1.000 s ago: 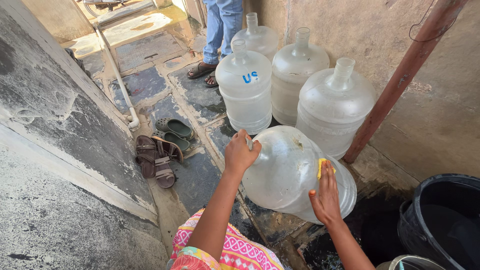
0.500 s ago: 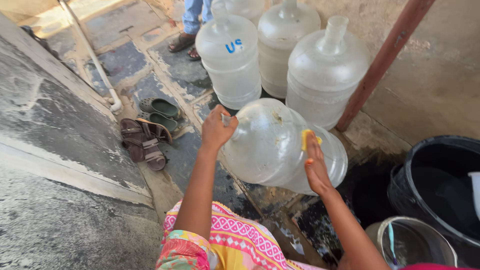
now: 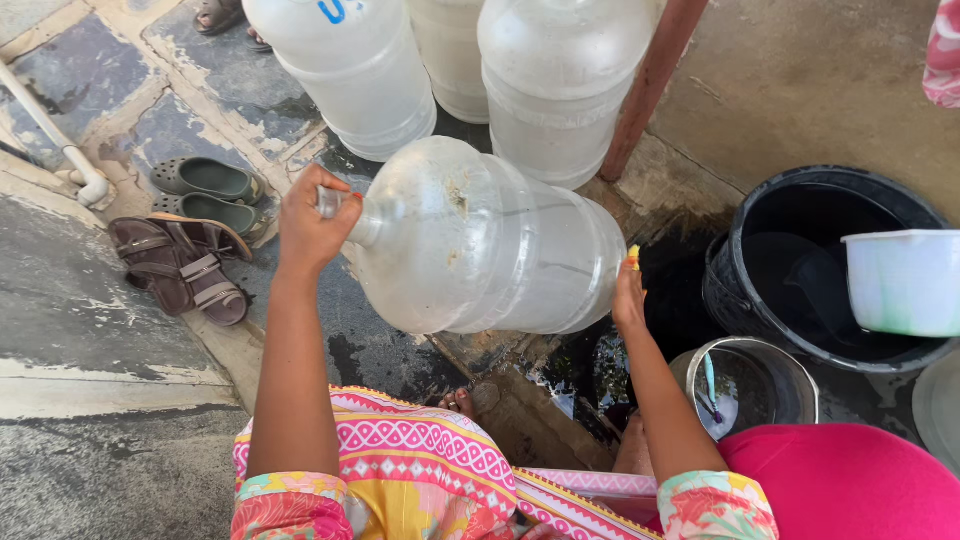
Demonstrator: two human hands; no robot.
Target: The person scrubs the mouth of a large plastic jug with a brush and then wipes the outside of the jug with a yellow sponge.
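Left hand (image 3: 312, 225) fingers wrap the neck of the tipped water jug (image 3: 480, 240) – right hand (image 3: 628, 295), flat-fingered, props its base with a yellow sponge (image 3: 634, 258) at centre frame

Three upright clear water jugs (image 3: 560, 90) stand behind; sandals (image 3: 180, 265) and green clogs (image 3: 205, 180) lie left; a black tub (image 3: 770, 300) holds a white container (image 3: 905, 280).

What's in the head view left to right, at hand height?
Brown sandals → left hand gripping the neck of the tilted water jug → right hand at the jug's base → black tub → white container.
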